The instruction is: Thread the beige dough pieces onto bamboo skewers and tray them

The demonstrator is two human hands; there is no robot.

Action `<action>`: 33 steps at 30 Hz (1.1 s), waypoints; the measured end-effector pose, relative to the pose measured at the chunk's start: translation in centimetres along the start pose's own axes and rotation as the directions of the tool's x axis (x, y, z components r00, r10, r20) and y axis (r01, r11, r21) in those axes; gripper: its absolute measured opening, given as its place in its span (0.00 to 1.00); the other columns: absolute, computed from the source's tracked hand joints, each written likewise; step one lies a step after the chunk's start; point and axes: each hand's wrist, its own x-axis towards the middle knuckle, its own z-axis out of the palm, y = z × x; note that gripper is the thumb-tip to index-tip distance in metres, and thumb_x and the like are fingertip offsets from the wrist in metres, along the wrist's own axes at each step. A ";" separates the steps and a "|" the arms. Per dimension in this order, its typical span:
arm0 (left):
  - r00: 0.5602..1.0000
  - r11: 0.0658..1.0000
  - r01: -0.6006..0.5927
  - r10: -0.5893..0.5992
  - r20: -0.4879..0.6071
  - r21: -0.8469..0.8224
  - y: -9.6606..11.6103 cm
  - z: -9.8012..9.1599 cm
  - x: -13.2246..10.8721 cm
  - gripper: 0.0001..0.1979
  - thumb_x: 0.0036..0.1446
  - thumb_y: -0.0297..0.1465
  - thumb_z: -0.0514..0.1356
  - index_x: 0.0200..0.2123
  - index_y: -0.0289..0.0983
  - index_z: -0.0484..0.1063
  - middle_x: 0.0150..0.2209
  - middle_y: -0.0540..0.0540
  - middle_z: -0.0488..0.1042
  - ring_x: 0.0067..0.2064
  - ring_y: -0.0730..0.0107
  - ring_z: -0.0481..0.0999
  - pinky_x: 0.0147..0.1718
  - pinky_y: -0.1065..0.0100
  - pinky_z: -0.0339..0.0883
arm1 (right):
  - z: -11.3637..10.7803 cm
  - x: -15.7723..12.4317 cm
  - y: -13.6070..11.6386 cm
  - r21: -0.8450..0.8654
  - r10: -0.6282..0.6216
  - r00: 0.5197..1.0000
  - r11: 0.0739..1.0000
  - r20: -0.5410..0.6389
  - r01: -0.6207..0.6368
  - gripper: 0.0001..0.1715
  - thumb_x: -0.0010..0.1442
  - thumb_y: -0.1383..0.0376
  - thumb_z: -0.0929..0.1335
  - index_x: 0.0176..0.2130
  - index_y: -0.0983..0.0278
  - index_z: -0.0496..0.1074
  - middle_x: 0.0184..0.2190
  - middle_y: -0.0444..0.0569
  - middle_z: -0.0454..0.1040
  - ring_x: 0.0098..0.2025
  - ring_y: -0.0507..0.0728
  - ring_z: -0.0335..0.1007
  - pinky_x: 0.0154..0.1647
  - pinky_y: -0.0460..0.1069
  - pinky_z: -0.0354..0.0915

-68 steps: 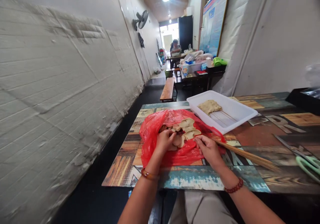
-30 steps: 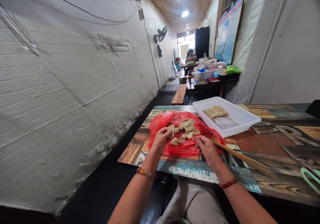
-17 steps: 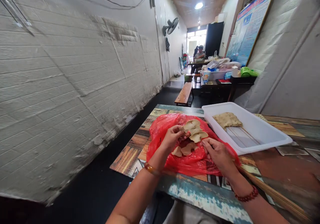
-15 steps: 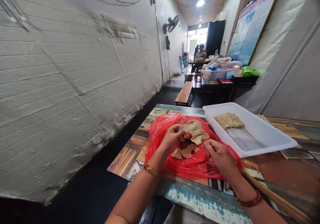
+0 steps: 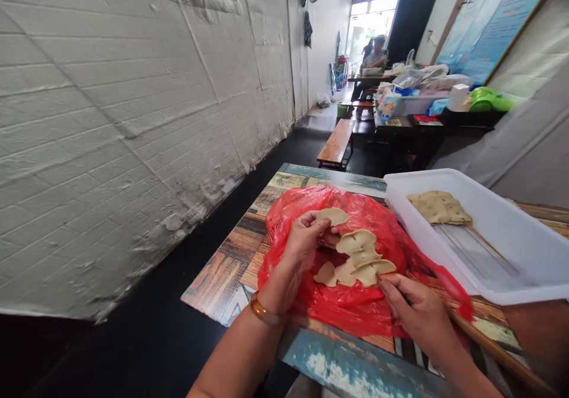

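Note:
My left hand (image 5: 306, 235) is closed, pinching a thin beige food slice (image 5: 333, 216) by its edge above a red plastic bag (image 5: 302, 199). Thumb and fingers of my right hand (image 5: 411, 303) grip the lower end of a row of overlapping beige slices (image 5: 358, 243). Any stick running through that row is hard to make out. More loose slices (image 5: 326, 275) lie on the bag beneath. Beyond my right hand, a white plastic tray (image 5: 528, 262) holds flat beige pieces (image 5: 439, 207) on thin skewers.
A bundle of thin sticks (image 5: 498, 344) lies at the right of the wood-patterned table (image 5: 222, 282). Past the table are a wooden bench (image 5: 336, 140) and a cluttered second table (image 5: 400, 122). A white wall (image 5: 133, 119) runs along the left; a person (image 5: 374, 60) sits far back.
My left hand has moved off the row of slices and now holds a separate slice up and to the left. The row has lowered with my right hand. The view has tilted down.

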 end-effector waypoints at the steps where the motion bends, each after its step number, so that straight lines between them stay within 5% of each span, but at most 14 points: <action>1: 1.000 1.000 -0.009 0.009 -0.007 -0.002 0.1 -0.1 -0.1 0.17 0.41 0.35 0.68 0.33 0.32 0.71 0.25 0.46 0.76 0.22 0.74 0.73 0.23 0.73 0.66 | 0.2 -0.1 -0.1 -0.018 -0.013 1.000 1.000 -0.008 0.013 0.16 0.59 0.56 0.64 0.28 0.61 0.73 0.17 0.42 0.68 0.19 0.52 0.64 0.21 0.45 0.61; 33: 0.986 0.977 -0.146 0.156 -0.054 0.158 -0.3 0.3 -0.4 0.10 0.44 0.31 0.66 0.29 0.34 0.70 0.24 0.49 0.75 0.22 0.76 0.71 0.24 0.74 0.64 | 0.7 0.2 -1.2 -0.056 -0.038 0.997 0.998 0.061 0.042 0.16 0.60 0.57 0.63 0.26 0.59 0.73 0.22 0.44 0.73 0.24 0.56 0.71 0.26 0.46 0.67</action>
